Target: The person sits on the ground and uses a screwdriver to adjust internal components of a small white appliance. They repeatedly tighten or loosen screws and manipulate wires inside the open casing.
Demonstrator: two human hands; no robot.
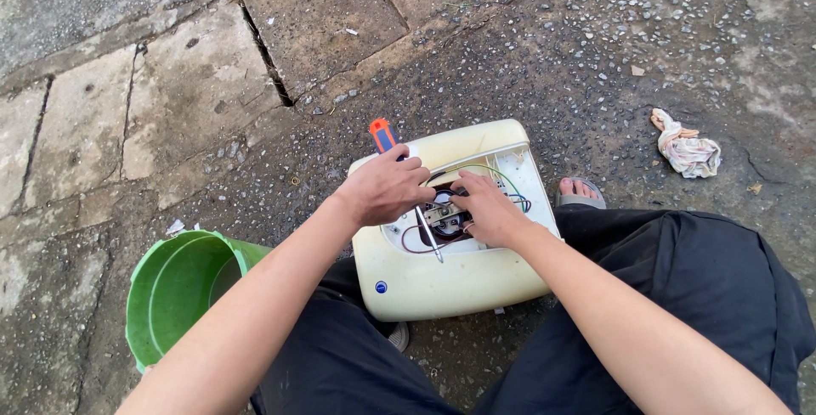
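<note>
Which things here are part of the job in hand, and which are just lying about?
In hand:
- cream appliance casing, lying opened
- screwdriver, held in left hand
- wires and inner parts under right hand

Lying about:
- green bucket
- crumpled rag

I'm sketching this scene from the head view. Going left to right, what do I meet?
Green bucket → left hand holding the screwdriver → right hand on the cream appliance casing → sandalled foot → crumpled rag.
</note>
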